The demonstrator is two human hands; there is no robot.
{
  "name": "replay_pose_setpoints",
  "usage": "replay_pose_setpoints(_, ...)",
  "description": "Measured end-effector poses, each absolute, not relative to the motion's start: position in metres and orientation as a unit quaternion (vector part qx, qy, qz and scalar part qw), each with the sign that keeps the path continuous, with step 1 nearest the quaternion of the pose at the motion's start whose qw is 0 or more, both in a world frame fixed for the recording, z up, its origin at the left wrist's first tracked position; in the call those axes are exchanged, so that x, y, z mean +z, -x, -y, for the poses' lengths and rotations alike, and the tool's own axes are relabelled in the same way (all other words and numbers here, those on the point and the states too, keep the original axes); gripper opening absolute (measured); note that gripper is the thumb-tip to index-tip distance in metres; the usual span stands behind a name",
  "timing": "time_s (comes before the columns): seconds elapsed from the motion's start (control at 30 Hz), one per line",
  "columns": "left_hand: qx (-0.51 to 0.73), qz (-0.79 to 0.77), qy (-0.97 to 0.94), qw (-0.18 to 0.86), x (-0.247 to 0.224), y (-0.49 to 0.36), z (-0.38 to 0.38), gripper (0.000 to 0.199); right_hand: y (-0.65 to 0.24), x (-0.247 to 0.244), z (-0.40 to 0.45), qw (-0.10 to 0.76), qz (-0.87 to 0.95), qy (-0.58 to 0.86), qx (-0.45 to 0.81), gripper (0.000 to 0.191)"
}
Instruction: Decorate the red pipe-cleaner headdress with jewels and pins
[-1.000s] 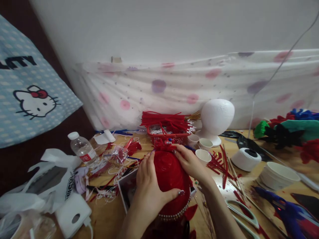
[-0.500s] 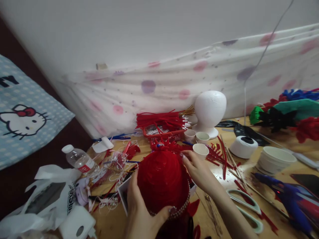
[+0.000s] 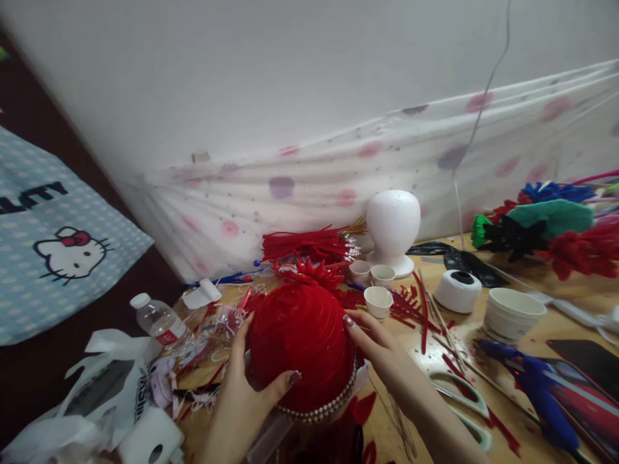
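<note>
A red, dome-shaped cap [image 3: 302,341] with fuzzy, ring-like wraps sits in front of me, a string of pearl beads [image 3: 322,409] along its near rim. Red petals in a flower shape [image 3: 314,274] stand at its far side. My left hand [image 3: 251,380] grips the left side, thumb laid over the near part and the other fingers partly hidden round the edge. On the right side, the fingertips of my right hand [image 3: 370,338] press against the cap. What supports the cap underneath is mostly hidden.
A white foam head [image 3: 394,229] stands behind, near paper cups [image 3: 378,301] and a bundle of red strips [image 3: 307,245]. To the right lie scissors [image 3: 459,390], a blue glue gun [image 3: 529,380] and a white thread cone [image 3: 458,290]. A plastic bottle [image 3: 162,322] stands left.
The cap has tilted, showing more of its domed top and the flower petals behind it. Both hands have shifted with it, staying on its sides. The camera view has turned slightly.
</note>
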State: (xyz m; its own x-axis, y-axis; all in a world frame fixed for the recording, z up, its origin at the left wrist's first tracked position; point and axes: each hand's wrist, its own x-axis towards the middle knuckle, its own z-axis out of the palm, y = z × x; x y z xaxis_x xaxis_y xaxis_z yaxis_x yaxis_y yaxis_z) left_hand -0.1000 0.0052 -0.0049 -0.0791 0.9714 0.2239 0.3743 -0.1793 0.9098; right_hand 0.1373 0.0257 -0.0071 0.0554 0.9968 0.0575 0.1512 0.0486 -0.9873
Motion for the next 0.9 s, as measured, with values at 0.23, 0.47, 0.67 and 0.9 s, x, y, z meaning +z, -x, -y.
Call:
replay_pose_setpoints(0.23,0.442,-0.412,-0.709,0.363,0.026,0.123,-0.063,0.107,-0.121,-0.038,0.035,0.561,0.504,0.424,0.501,0.051)
replay_pose_setpoints(0.47,0.398,-0.427,-0.674,0.453,0.003,0.128,-0.111,0.091,-0.076,-0.096,0.06,0.582,0.436,0.391,0.565,0.06)
replay_pose_setpoints(0.67,0.387,-0.453,-0.649,0.473,0.002,0.122,-0.125,0.053,-0.051,-0.131,0.048,0.593,0.398,0.326,0.62,0.06)
replay_pose_setpoints(0.9,0.4,-0.498,-0.653,0.408,0.009,0.122,-0.137,0.03,-0.056,-0.126,0.042,0.552,0.412,0.352,0.633,0.058)
